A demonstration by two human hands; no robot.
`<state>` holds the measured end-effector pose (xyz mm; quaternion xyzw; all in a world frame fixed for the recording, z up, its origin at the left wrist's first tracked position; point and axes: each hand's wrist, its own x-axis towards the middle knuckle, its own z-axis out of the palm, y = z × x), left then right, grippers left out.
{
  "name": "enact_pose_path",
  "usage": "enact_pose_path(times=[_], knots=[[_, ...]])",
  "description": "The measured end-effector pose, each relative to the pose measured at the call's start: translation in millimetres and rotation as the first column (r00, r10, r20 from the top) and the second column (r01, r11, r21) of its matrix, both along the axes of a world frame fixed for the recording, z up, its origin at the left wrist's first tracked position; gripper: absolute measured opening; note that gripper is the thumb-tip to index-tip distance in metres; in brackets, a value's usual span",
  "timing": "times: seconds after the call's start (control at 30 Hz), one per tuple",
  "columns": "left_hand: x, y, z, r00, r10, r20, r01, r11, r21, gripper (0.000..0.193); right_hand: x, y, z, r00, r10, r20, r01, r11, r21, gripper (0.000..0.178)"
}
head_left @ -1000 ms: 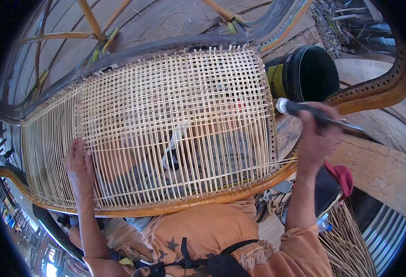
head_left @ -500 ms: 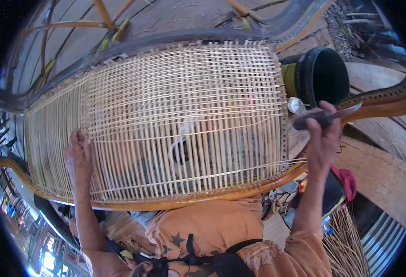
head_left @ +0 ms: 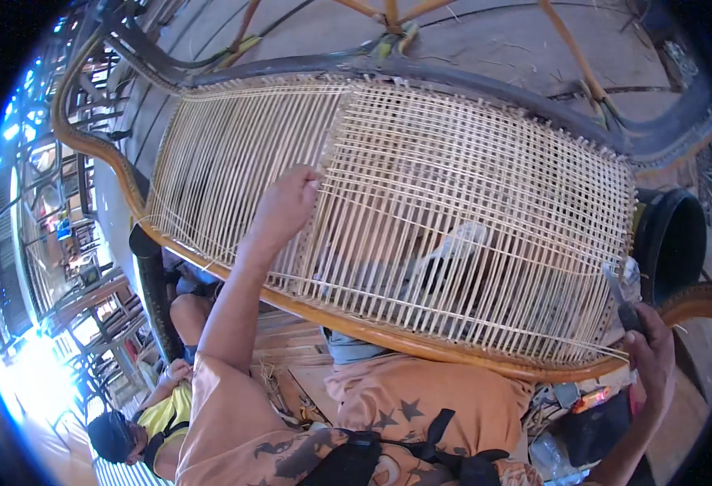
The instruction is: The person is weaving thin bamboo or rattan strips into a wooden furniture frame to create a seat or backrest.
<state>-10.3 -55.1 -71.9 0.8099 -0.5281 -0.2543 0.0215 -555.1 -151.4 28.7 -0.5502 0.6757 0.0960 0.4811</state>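
A curved wooden frame (head_left: 388, 338) lies across my lap, strung with pale cane strands. Its right part bears an open cane weave (head_left: 485, 174), close at the far side and sparser near me. The left part (head_left: 234, 146) has strands running mostly one way. My left hand (head_left: 287, 202) is closed at the bar between the two parts, fingertips pinched against the cane; whatever they grip is hidden. At the right end, my right hand (head_left: 655, 352) holds a knife by its dark handle (head_left: 630, 317). The blade (head_left: 613, 283) points away from me, over the frame's right edge.
Beyond the frame's right end stands a dark bucket (head_left: 675, 243). A person in a yellow top (head_left: 168, 421) sits at the lower left. Wooden poles (head_left: 570, 53) stand past the far rail. A clear plastic bag (head_left: 548, 454) lies at lower right.
The view has swung left, bringing the other person into sight. My left hand has moved farther along the dividing bar. The knife has turned from pointing right to pointing away from me.
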Motion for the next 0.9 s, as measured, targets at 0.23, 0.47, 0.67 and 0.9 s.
enact_pose_path(times=[0.23, 0.47, 0.67, 0.9], knots=[[-14, -16, -13, 0.948, 0.106, 0.3, -0.188, 0.947, 0.259, 0.036, 11, -15, 15, 0.972, 0.222, -0.081, -0.233, 0.957, -0.171, 0.045], [1, -10, -47, 0.953, 0.156, 0.258, -0.152, 0.988, -0.034, 0.037, 23, -35, 37, 0.92, 0.348, -0.181, -0.347, 0.937, 0.036, 0.029], [11, -2, -60, 0.968, 0.205, 0.142, -0.175, 0.964, -0.2, 0.029, 42, -43, 29, 0.757, 0.638, -0.139, -0.614, 0.768, 0.181, 0.029], [12, -2, -61, 0.968, 0.208, 0.137, -0.173, 0.957, -0.234, 0.029, 71, -62, 6, 0.631, 0.723, -0.281, -0.754, 0.657, -0.003, 0.03]])
